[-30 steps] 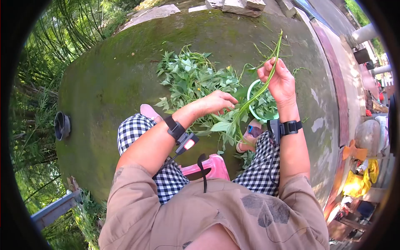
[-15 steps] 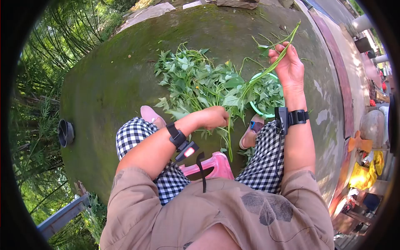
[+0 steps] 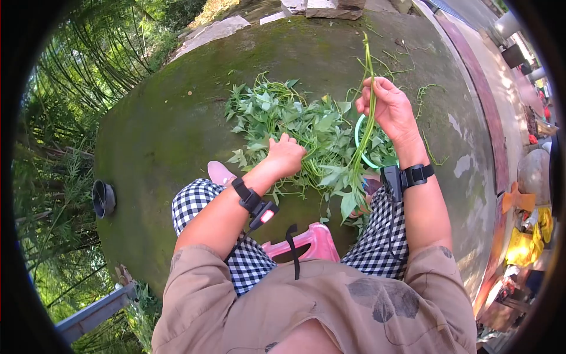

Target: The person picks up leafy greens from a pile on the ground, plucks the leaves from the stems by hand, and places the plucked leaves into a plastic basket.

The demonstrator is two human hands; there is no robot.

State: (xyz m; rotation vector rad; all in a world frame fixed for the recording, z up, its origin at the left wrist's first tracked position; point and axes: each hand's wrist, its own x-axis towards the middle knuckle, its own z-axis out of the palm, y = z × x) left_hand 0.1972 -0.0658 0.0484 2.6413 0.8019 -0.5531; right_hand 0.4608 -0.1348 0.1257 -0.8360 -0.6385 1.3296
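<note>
My right hand [image 3: 390, 109] is raised over the right side, its thumb and fingers closed on a small bunch of long green stems [image 3: 368, 121]. The bunch runs upright, bare ends at the top and leaves hanging at the bottom. My left hand [image 3: 287, 154] is palm down on the near part of a heap of leafy green stems [image 3: 262, 112]. Its fingers bend down into the leaves and the tips are hidden, so I cannot tell whether they grip. Behind the held bunch is a light green basin [image 3: 358, 133] with leaves in it, partly covered.
A pink plastic stool [image 3: 321, 242] stands between my knees. Loose stems [image 3: 421, 100] lie on the mossy concrete ground [image 3: 159, 147] to the right. A dark bucket [image 3: 104, 199] is at the far left, and stone slabs [image 3: 215, 32] line the far edge.
My right hand has moved left and slightly down, and its stems now hang more upright. My left hand has shifted left and up onto the heap; the stem that hung beneath it no longer shows there.
</note>
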